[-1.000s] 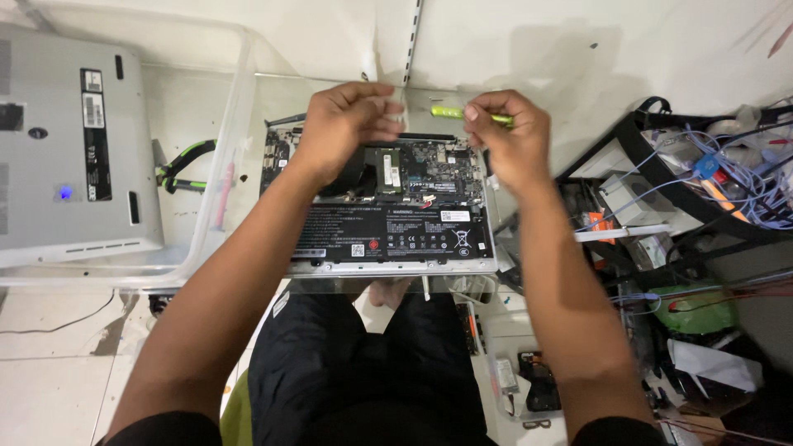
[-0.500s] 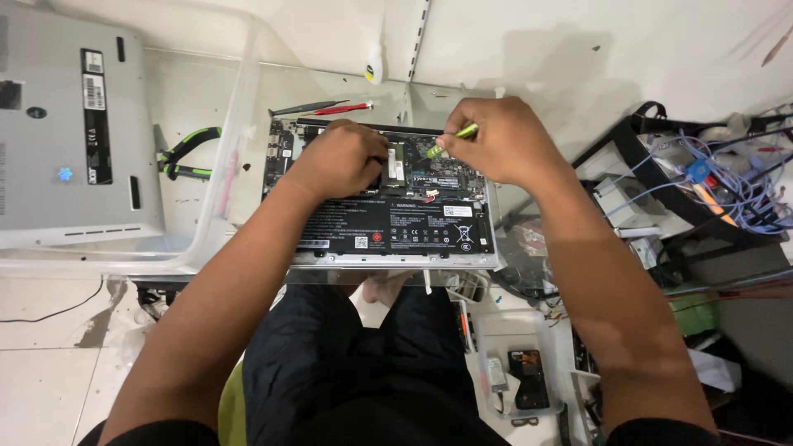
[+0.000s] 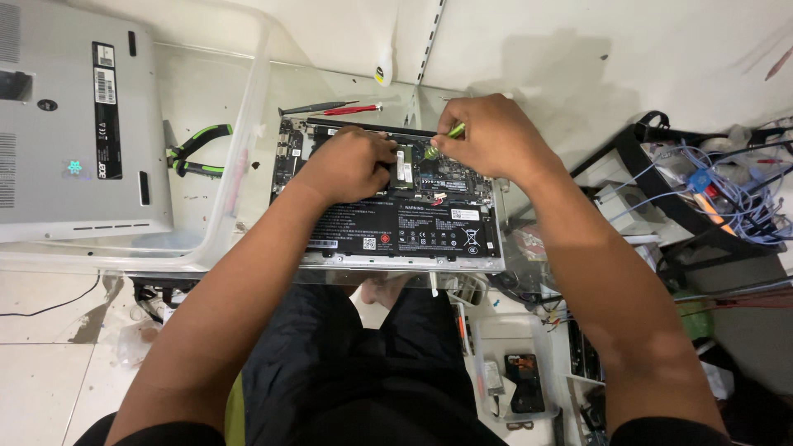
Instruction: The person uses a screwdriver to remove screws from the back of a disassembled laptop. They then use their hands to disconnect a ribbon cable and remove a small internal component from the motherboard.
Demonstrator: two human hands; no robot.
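the opened laptop (image 3: pixel 396 206) lies bottom-up on a clear glass-like table (image 3: pixel 215 99), its black battery filling the half nearest the person and the circuit board the far half. the work in hand looks like a screw or small part on that board: the right hand (image 3: pixel 496 140) is closed around a green-handled screwdriver (image 3: pixel 442 142), tip angled down onto the board near the laptop's middle. the left hand (image 3: pixel 351 165) rests on the board just left of that tip, fingers curled narrow and pressing down; whether they pinch anything i cannot tell.

the next move seems to call for a steady, upright turn of the driver while the other hand braces the board, with little sideways drift, since the two hands nearly touch.

room is tight. the laptop's near edge sits at the table's front rim, above the person's lap. beyond the laptop's far edge lie a red-handled tool (image 3: pixel 351 109) and a dark one beside it. left of the laptop are green-handled pliers (image 3: pixel 194 149), then a grey laptop bottom cover (image 3: pixel 78 124). right of the laptop, a black crate of blue cables (image 3: pixel 727 198) crowds the elbow.
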